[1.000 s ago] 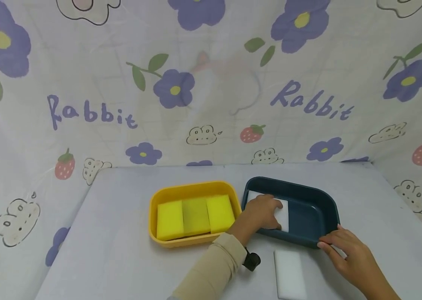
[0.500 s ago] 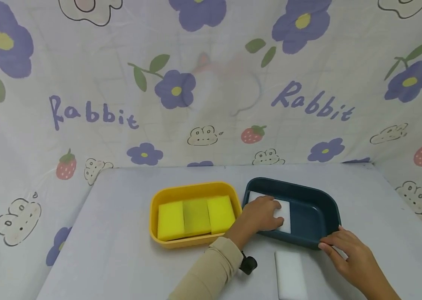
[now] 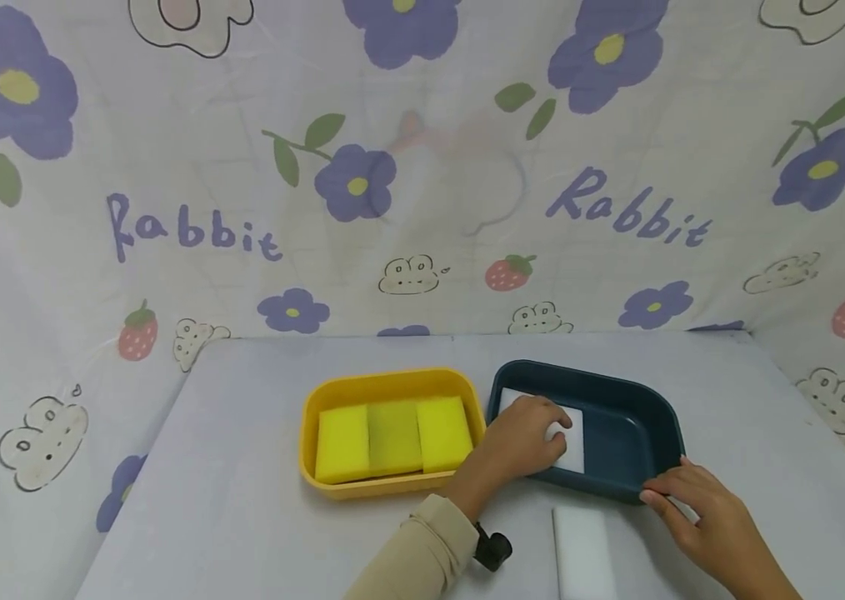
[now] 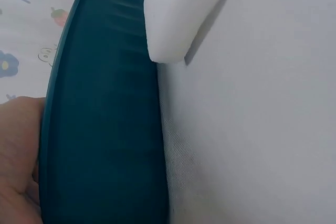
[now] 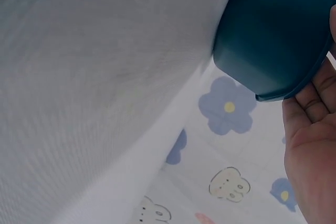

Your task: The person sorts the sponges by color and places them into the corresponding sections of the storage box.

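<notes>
In the head view my left hand (image 3: 523, 442) reaches into a dark teal tray (image 3: 621, 433). Its fingers are bent loosely over a white sponge block (image 3: 575, 450) that lies flat at the tray's left end, largely covered by the hand. My right hand (image 3: 700, 512) pinches the tray's front right corner, thumb outside and fingers at the rim. The right wrist view shows those fingers (image 5: 315, 95) along the rim. In front of the tray, a second white sponge block (image 3: 585, 554) lies on the table; its end also shows in the left wrist view.
A yellow tray (image 3: 392, 383) stands left of the teal one, close beside it. Inside it, yellow sponges (image 3: 342, 444) sit side by side. A black wrist camera (image 3: 493, 550) hangs under the left wrist. Printed cloth (image 3: 430, 208) forms the back wall.
My left hand has drawn back slightly over the white sponge, its thumb and fingertips lifting. The right hand keeps its grip on the tray corner. The head view has shifted a little.
</notes>
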### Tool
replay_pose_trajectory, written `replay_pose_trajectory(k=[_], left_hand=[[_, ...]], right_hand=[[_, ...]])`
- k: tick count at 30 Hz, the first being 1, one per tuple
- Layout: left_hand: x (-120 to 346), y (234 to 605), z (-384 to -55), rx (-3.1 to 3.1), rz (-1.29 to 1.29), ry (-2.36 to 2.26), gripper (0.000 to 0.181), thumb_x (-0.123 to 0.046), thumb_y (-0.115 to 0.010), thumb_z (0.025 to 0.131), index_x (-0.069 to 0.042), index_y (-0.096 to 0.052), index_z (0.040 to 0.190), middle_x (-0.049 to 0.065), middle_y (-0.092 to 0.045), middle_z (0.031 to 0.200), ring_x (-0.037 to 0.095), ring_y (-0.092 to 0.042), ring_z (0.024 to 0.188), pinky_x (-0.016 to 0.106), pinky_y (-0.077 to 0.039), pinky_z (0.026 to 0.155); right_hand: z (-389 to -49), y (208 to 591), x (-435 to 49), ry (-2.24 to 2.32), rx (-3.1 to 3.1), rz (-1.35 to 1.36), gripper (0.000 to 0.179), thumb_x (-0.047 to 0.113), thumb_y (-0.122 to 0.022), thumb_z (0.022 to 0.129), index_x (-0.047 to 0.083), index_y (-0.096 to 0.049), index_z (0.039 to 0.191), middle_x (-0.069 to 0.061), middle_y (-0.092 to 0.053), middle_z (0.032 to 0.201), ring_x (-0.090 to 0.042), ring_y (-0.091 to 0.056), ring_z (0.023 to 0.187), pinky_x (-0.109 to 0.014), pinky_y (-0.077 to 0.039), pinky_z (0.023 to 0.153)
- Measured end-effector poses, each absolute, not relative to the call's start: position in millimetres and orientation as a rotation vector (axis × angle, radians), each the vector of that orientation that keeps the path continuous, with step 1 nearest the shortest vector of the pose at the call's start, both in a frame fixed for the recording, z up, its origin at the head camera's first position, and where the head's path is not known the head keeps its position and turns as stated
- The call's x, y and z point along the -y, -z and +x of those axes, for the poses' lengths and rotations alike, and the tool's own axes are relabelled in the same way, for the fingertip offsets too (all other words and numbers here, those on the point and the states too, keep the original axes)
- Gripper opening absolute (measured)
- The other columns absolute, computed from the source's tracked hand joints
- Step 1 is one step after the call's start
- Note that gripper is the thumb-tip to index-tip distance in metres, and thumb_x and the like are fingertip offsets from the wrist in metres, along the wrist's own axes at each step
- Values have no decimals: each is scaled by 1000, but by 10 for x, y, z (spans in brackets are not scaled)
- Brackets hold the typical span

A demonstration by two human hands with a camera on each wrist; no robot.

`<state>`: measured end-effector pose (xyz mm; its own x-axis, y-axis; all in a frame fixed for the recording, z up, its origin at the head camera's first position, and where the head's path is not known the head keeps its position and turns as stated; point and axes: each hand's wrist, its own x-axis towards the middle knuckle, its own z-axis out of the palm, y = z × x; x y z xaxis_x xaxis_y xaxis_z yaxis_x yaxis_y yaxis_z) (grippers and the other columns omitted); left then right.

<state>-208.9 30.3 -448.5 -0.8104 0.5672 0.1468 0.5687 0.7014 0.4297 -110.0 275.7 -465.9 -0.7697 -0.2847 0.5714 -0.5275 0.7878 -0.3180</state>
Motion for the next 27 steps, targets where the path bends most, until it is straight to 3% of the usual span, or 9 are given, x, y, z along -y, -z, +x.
replay_pose_trajectory(k=[11,16,20,24,27], left_hand=[[-282,4468,-1820,2789,-1159,892,24,-20,-57,101,-22,-72,120,-12,-63,128,3,-52,124,18,-37,106],[-227,4432,-1637,2658,-1441,965,24,-18,-59,101,-20,-71,122,-7,-60,135,3,-47,128,15,-32,107],[-190,4374,-1447,2508,-1657,838,22,-18,-62,100,-17,-72,120,-6,-63,128,2,-50,122,10,-29,105],[-205,4365,-1309,2497,-1728,653,25,-28,-64,100,-22,-71,123,-12,-63,124,1,-49,119,9,-28,105],[-248,4400,-1251,2588,-1727,497,34,-41,-63,99,-27,-67,129,-14,-60,130,1,-46,121,10,-31,102]], right_hand=[[-1085,4633,-2751,-641,2490,587,27,-5,-86,67,14,-75,82,12,-65,80,-13,-59,78,-8,-20,109],[-1078,4644,-2741,-650,2494,584,27,-4,-86,68,14,-75,83,12,-65,81,-12,-59,80,-9,-21,109],[-1082,4641,-2744,-664,2473,600,28,-6,-86,66,13,-75,83,11,-65,81,-12,-59,80,-10,-21,110],[-1093,4646,-2758,-667,2459,610,30,-8,-86,64,13,-75,83,11,-65,80,-12,-59,80,-10,-22,110],[-1103,4654,-2765,-667,2451,617,31,-8,-86,64,13,-74,83,11,-65,81,-13,-59,81,-11,-22,111]])
